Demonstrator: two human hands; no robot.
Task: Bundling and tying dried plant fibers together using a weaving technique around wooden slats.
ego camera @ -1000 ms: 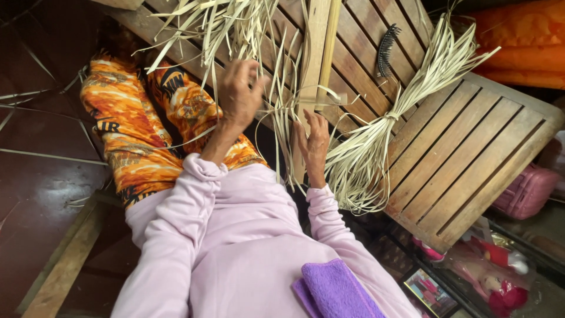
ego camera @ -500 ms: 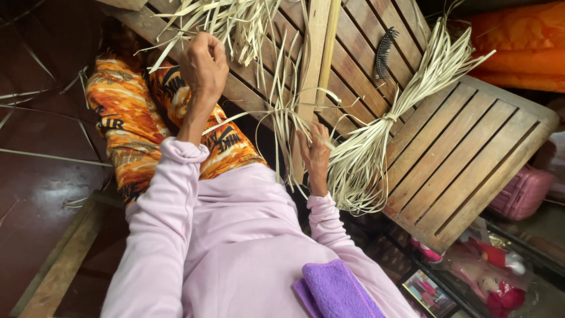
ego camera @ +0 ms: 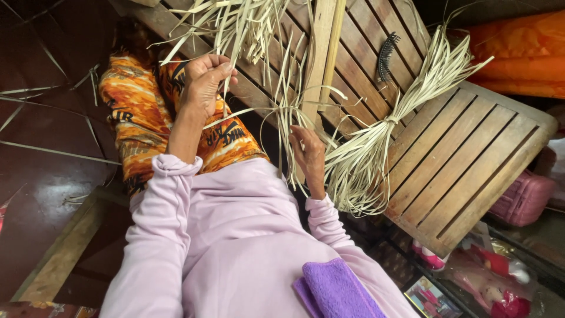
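On the left lies the dark red floor point(ego camera: 41, 194) with a few loose pale strips on it, too thin to count. Two hands are visible, both of the same person in a lilac top.

The left hand point(ego camera: 203, 88) is raised over the orange patterned trousers point(ego camera: 135, 123). Its fingers point(ego camera: 219, 72) are closed around one thin leaf strip point(ego camera: 247, 112), which runs across towards the other hand. Above it hangs a loose tuft of dry strips point(ego camera: 247, 23), cut off by the top edge.

The right hand point(ego camera: 309, 156) is lower, beside a wooden slat point(ego camera: 318, 53). Its fingers point(ego camera: 299, 134) are bent onto a few upright strips, but the exact grip is hard to see from behind.

Just to the right lies one tied bundle of leaf strips point(ego camera: 382, 135) on the slatted wooden desk point(ego camera: 471, 159), bound in the middle and spreading at both ends. One black comb point(ego camera: 385, 56) lies on the slats above it.

One folded purple cloth point(ego camera: 338, 291) is at the bottom edge. At far right there is one pink container point(ego camera: 524, 197); its contents are not visible. Orange fabric point(ego camera: 518, 53) is cut off at the top right.
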